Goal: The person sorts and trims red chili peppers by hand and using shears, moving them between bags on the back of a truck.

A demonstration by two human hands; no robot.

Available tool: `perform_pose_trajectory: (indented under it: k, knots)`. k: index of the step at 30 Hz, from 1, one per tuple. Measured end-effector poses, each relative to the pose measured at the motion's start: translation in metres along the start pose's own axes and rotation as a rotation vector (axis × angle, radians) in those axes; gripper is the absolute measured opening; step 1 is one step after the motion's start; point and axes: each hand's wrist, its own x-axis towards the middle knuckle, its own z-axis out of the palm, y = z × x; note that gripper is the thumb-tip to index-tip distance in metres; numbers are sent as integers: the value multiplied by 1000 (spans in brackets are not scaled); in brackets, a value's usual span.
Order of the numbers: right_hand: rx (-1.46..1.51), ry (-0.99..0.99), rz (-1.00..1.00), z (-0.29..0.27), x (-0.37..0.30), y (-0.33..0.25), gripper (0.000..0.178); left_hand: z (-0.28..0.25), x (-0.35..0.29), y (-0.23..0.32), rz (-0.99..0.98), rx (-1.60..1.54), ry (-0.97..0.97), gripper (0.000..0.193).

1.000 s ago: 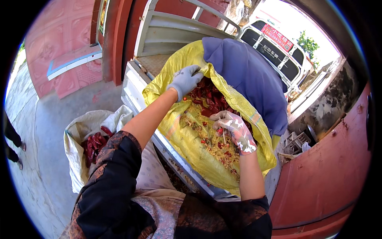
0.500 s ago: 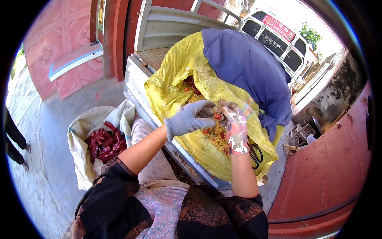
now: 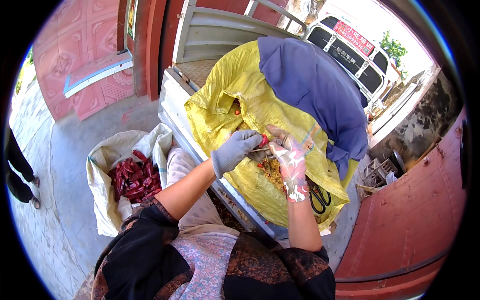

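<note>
My left hand (image 3: 234, 152), in a grey glove, and my right hand (image 3: 291, 162), in a stained patterned glove, meet over an open yellow sack (image 3: 240, 95). Between their fingertips they pinch a small red chili (image 3: 263, 140) with a pale stem. Dried chilies and seeds lie inside the sack under my hands. Black scissors (image 3: 318, 197) rest on the sack just right of my right wrist.
A white sack (image 3: 107, 210) holding red chilies (image 3: 132, 176) stands on the concrete at my left. A blue cloth (image 3: 320, 90) covers the yellow sack's far side on a grey cart bed (image 3: 172, 107). A white vehicle (image 3: 350, 50) is parked behind. Someone's legs (image 3: 20, 175) stand far left.
My left hand drew back from the far part of the yellow sack and joined my right hand. Both now hold one chili, raised closer to me.
</note>
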Motion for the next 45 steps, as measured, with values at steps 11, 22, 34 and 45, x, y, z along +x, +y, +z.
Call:
perform_pose_trajectory:
  k: [11,22,34,45]
  knots:
    - [-952,71,-494,12,-13,-2,21,-5,-8,-9,122,89,-129,24]
    - [-883,8,-184,13,-18,-9,14,0,-8,-20,149,18,0,22]
    - [488,-119,408,-3,-16,10,15,2,-9,-35,131,-383,-87,19]
    - [-835,-481,202,-28,-50,3,20,-47,-37,-41,136,-562,-110,22]
